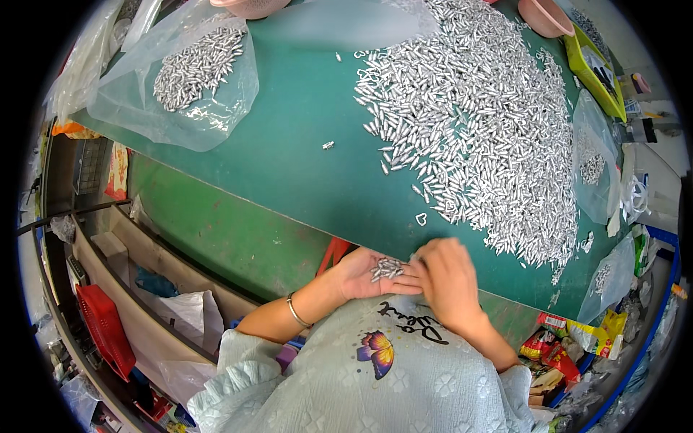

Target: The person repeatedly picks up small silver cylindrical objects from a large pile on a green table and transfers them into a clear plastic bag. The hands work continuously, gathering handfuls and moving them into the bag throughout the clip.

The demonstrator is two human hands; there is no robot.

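Note:
My left hand [355,275] is turned palm up at the table's near edge, with a cluster of small silver bullet-shaped pieces [388,269] resting in it. Close against its fingertips is my right hand [452,280], back upward and fingers bent down. Motion smears those fingers, and whatever they may hold is hidden. Just beyond the hands spreads a large heap of similar silver pieces [469,137] on the green tabletop [289,166]. One heart-shaped silver piece [421,219] lies apart at the heap's near edge, and another small silver piece [328,145] lies farther left.
A clear plastic bag [234,119] with silver pieces lies at the far left. Pink bowls [546,18] and a yellow-green tray [595,72] stand along the far side. More bags of pieces [592,162] line the right edge. Below left is a shelf with a red basket [105,328].

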